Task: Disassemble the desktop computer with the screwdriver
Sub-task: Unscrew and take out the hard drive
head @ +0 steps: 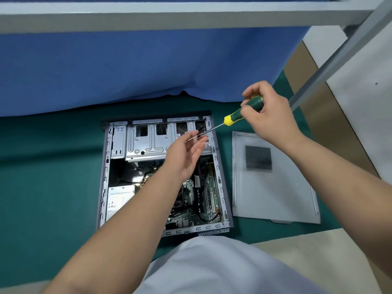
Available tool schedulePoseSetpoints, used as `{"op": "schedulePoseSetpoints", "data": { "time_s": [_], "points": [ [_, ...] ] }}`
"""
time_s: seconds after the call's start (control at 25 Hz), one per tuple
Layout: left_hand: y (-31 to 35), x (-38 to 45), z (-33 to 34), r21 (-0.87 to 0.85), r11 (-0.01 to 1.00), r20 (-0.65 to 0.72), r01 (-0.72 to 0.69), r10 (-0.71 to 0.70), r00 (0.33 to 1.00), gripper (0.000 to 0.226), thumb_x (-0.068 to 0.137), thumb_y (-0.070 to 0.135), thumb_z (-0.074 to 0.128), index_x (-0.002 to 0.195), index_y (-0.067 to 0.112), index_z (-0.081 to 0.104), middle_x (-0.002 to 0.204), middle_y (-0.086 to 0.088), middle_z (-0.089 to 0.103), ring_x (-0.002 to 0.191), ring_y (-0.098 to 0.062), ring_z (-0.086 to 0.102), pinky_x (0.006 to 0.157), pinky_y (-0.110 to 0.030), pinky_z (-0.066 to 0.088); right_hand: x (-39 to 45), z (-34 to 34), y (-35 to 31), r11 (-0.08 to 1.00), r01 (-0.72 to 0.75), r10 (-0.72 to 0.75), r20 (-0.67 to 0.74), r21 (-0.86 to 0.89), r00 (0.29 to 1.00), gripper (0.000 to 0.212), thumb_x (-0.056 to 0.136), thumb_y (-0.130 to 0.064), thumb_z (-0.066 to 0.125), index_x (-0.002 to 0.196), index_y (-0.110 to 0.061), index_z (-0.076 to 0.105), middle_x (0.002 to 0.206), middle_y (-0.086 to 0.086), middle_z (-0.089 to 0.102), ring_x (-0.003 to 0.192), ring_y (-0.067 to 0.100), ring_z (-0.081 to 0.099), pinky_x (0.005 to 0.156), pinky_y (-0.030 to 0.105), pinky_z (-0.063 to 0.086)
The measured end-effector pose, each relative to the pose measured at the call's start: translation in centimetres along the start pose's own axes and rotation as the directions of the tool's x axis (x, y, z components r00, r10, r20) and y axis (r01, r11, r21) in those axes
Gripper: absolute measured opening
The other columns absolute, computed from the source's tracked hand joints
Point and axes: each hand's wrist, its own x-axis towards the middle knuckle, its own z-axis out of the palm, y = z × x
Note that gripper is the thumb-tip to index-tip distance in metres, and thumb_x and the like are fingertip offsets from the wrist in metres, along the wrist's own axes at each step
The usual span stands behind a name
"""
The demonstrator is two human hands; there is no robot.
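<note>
An opened grey metal desktop computer case (163,177) lies flat on a green mat (48,177), its detached grey side panel (273,179) just beside its right edge. Above the case's top right corner, the right hand (267,112) grips a green-and-yellow-handled screwdriver (241,113); the left hand's (186,155) fingertips (198,137) pinch its tip.

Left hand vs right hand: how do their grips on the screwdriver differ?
The right hand wraps curled fingers round the green handle of the screwdriver; the left hand lies palm up, fingertips pinching near the shaft tip. The right hand is higher and off to the case's right; the left hand is over the open computer case. Both touch the same tool.
</note>
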Motion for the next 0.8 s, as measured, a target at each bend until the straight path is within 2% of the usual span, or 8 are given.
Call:
{"op": "schedulePoseSetpoints", "data": {
  "time_s": [0.16,0.24,0.32,0.44,0.48,0.56,0.68,0.8],
  "points": [
    [-0.5,-0.7,0.8,-0.028,1.0,-0.056,-0.008,0.006,0.998,0.018,0.099,-0.002,0.061,0.115,-0.006,0.067,0.108,-0.023,0.075,0.1,-0.026,0.076,0.077,-0.026,0.063,-1.2,0.0,1.0,1.0,-0.024,0.024,-0.006,0.006,1.0,0.02,0.087,-0.024,0.062,0.107,-0.028,0.058,0.093,-0.016,0.07,0.061,0.004,0.056,0.058,0.008,0.042],
    [-0.7,-0.8,1.1,-0.02,1.0,-0.09,-0.024,0.022,0.996,0.018,0.098,-0.005,0.061,0.114,-0.006,0.067,0.105,-0.022,0.076,0.098,-0.025,0.077,0.075,-0.024,0.062,-1.6,-0.2,1.5,0.998,-0.039,0.041,-0.04,0.043,0.998,0.022,0.087,-0.028,0.064,0.108,-0.031,0.057,0.093,-0.017,0.07,0.068,0.003,0.06,0.062,0.009,0.044],
    [-0.8,-0.9,1.6,-0.024,0.999,-0.084,-0.036,0.034,0.996,0.016,0.098,-0.005,0.061,0.113,-0.006,0.068,0.103,-0.022,0.077,0.096,-0.025,0.077,0.072,-0.023,0.062,-2.0,-0.2,2.0,0.972,-0.097,0.112,-0.057,0.213,0.992,0.027,0.087,-0.031,0.071,0.11,-0.033,0.057,0.094,-0.016,0.07,0.074,0.005,0.062,0.068,0.018,0.05],
    [-1.4,-0.8,2.3,-0.018,0.999,-0.055,-0.042,0.041,0.998,0.017,0.097,-0.005,0.062,0.113,-0.005,0.068,0.107,-0.023,0.076,0.098,-0.025,0.076,0.072,-0.022,0.061,-2.5,0.5,2.8,0.704,-0.237,0.265,0.061,0.67,0.962,0.021,0.09,-0.014,0.076,0.106,-0.019,0.064,0.09,0.001,0.066,0.072,0.013,0.054,0.063,0.026,0.044],
    [-1.7,-0.9,2.4,-0.005,0.999,-0.044,-0.045,0.045,0.998,0.017,0.097,-0.005,0.062,0.113,-0.005,0.069,0.108,-0.023,0.075,0.099,-0.025,0.076,0.073,-0.022,0.062,-2.7,0.8,3.0,0.61,-0.277,0.301,0.107,0.742,0.948,0.014,0.091,-0.009,0.074,0.1,-0.015,0.066,0.09,0.006,0.065,0.07,0.014,0.051,0.061,0.026,0.04],
    [-2.0,-0.9,2.6,0.037,0.997,-0.026,-0.061,0.062,0.998,0.019,0.096,-0.004,0.064,0.115,-0.004,0.068,0.109,-0.022,0.076,0.101,-0.024,0.075,0.078,-0.023,0.062,-2.8,0.8,3.7,0.518,-0.34,0.369,0.154,0.785,0.917,0.005,0.094,-0.01,0.072,0.092,-0.011,0.067,0.091,0.01,0.065,0.07,0.015,0.047,0.06,0.024,0.037],
    [-2.3,-0.9,2.7,0.146,0.977,-0.027,-0.153,0.159,0.987,0.02,0.094,0.001,0.071,0.114,0.0,0.067,0.102,-0.018,0.077,0.098,-0.022,0.076,0.076,-0.02,0.06,-2.4,-0.1,4.7,0.519,-0.337,0.413,0.114,0.786,0.903,0.011,0.095,-0.021,0.073,0.09,-0.012,0.071,0.089,0.006,0.071,0.079,0.018,0.056,0.064,0.025,0.043],
    [-2.8,-0.7,3.4,0.227,0.955,-0.042,-0.192,0.207,0.978,0.016,0.093,0.009,0.075,0.104,0.004,0.066,0.096,-0.014,0.078,0.088,-0.017,0.075,0.072,-0.018,0.058,-1.7,-1.4,5.5,0.571,-0.247,0.373,0.021,0.783,0.928,0.017,0.092,-0.029,0.076,0.088,-0.013,0.071,0.089,0.005,0.072,0.088,0.018,0.067,0.078,0.035,0.055]
  ]
}}
